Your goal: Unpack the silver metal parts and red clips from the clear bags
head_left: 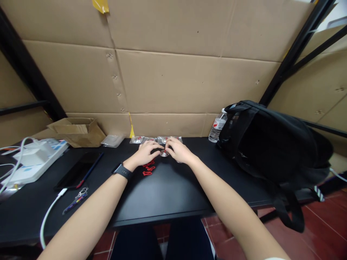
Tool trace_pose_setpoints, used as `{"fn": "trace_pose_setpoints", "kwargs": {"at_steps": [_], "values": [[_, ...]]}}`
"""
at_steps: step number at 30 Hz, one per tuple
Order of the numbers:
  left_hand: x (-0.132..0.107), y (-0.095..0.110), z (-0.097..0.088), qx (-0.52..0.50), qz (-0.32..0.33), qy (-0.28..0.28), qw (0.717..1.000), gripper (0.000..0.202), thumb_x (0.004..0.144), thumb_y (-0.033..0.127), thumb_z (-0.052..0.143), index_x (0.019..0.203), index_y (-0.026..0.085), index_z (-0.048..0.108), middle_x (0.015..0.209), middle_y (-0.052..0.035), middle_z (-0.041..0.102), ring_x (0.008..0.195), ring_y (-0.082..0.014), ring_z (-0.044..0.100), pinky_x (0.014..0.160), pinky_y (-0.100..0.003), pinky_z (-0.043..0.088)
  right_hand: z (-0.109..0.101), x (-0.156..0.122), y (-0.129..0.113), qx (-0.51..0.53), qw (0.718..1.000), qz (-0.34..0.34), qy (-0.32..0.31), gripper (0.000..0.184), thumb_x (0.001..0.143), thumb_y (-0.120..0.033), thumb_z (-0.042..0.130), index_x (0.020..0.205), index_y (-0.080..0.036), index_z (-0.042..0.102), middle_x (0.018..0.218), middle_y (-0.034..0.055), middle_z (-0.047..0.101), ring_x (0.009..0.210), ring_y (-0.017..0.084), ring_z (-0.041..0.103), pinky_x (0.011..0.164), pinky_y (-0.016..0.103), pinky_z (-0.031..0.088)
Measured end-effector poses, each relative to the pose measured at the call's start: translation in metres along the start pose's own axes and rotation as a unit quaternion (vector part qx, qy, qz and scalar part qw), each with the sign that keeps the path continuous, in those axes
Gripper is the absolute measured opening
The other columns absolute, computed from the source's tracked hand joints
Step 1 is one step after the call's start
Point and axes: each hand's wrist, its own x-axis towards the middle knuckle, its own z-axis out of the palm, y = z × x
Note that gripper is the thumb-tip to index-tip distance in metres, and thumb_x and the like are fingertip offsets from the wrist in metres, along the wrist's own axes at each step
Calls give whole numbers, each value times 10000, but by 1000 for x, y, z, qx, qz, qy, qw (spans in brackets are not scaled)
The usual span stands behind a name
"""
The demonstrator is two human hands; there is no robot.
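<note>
Right now, containers line the back of the black table (168,191): several clear packets (137,139) lie in a row by the cardboard wall (173,83), with silvery, partly red contents too small for you to make out. To their left is a flat clear packet (113,141), and beside that a brown paper bag (90,139) with its top open, its contents hidden from you. Off to your right, a plastic bottle (218,125) holds clear liquid, next to a black backpack (271,148) whose contents you cannot see. Your small round piece (164,154) sits between your two hands, just in front of the packets; it looks silvery and shiny, with a touch of red at its top. Your left hand (148,151) and right hand (178,150) curve inward with fingers bent and fingertips close around it, but you cannot tell from this view whether either one pinches it. Near your left wrist, red curly pieces (148,169) lie on the tabletop, just beside a dark watch (123,171)
</note>
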Motion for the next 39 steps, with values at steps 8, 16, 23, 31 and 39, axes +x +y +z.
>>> {"fn": "trace_pose_setpoints", "kwargs": {"at_steps": [8, 16, 23, 31, 39], "values": [[-10, -36, -26, 29, -22, -78, 996, 219, 882, 394, 581, 939, 296, 769, 1019, -38, 755, 1021, -257, 639, 978, -403, 437, 0, -1, 15, -26, 991, 72, -111, 101, 906, -243, 647, 849, -174, 694, 969, 65, 683, 954, 187, 626, 864, 282, 443], [-11, -39, -22, 58, -39, -114, 991, 169, 799, 324, 657, 932, 310, 760, 999, -12, 764, 1001, -246, 660, 916, -344, 439, -38, -7, 32, -32, 952, 132, -274, 624, 566, -350, 909, 1140, -197, 719, 1076, 60, 729, 914, 213, 677, 765, 252, 481], [-9, -35, -14, 91, -53, -105, 989, 148, 838, 309, 589, 790, 273, 724, 877, -34, 755, 916, -257, 659, 847, -358, 430, -38, -7, 35, -34, 947, 163, -274, 455, 589, -276, 874, 1014, -184, 739, 969, 35, 730, 822, 179, 664, 703, 236, 467], [-7, -26, -18, 44, -49, -19, 998, 155, 899, 289, 497, 850, 243, 636, 862, -27, 736, 852, -216, 662, 812, -327, 440, -40, -9, 33, -25, 955, 151, -255, 434, 600, -236, 820, 1024, -207, 729, 943, 17, 730, 805, 168, 667, 706, 232, 470], [-2, -13, -23, -1, -28, 28, 999, 118, 847, 345, 653, 822, 236, 692, 855, -11, 760, 826, -201, 702, 795, -313, 463, -46, -9, 27, -45, 958, 147, -241, 454, 600, -288, 843, 1037, -217, 745, 1006, 34, 748, 842, 192, 687, 713, 245, 479]]}}
